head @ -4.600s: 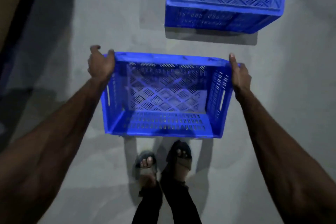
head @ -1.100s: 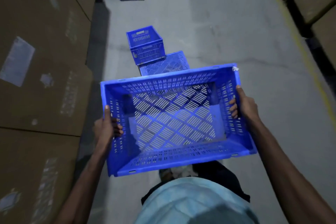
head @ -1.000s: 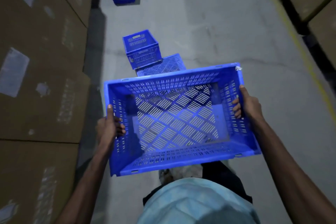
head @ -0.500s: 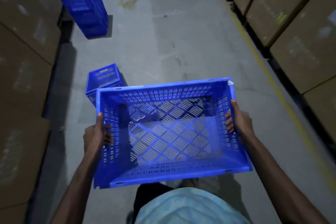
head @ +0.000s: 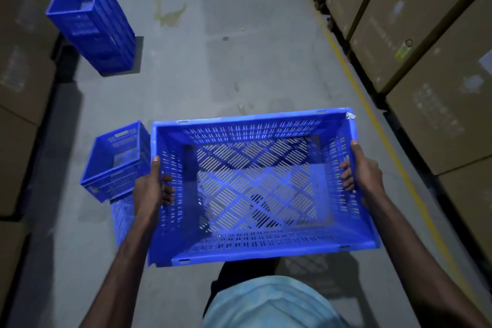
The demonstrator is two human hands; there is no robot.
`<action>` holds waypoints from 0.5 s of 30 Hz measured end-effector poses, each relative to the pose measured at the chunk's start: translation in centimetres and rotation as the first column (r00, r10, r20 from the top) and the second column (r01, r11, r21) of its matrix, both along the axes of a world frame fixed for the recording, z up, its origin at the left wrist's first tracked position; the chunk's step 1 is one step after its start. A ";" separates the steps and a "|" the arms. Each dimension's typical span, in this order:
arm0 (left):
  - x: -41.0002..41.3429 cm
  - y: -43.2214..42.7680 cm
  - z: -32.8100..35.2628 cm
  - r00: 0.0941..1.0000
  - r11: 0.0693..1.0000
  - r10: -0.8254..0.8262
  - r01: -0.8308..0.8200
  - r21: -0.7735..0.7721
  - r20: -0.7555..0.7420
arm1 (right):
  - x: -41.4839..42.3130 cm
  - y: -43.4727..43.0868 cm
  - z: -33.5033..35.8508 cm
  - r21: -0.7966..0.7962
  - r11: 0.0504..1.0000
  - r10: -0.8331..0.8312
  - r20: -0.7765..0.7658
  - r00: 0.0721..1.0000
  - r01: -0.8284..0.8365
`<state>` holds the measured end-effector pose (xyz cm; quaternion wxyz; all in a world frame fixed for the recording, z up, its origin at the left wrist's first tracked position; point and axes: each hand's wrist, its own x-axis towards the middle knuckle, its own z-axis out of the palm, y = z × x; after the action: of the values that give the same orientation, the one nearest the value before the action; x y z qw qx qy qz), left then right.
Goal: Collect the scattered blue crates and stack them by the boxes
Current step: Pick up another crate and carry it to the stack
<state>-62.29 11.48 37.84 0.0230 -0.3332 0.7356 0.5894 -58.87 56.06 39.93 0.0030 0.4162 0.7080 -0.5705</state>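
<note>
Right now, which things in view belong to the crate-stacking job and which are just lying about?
Job: large blue slotted plastic crate, gripped by left hand and right hand; small blue plastic crate on the floor; partly hidden blue crate beside it; tall stack of blue crates; brown cardboard boxes.
Lying about: yellow painted floor line; pale floor stain.

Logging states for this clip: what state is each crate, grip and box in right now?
carried crate: empty, upright, held off the floor
left grip: curled over its left wall
right grip: curled over its right wall
small crate: empty, upright, on the floor
third crate: on the floor, mostly hidden by the left arm
cardboard boxes: closed
crate stack: standing by the left boxes
</note>
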 end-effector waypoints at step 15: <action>-34.4 10.5 1.3 0.999 0.999 0.032 -0.032 0.020 0.026 | -36.0 11.0 1.2 0.008 0.999 0.033 0.008 0.999 -0.033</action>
<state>-96.71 22.00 39.14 0.0264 -0.3522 0.7238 0.5927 -94.87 67.11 41.14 0.0137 0.4068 0.7171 -0.5658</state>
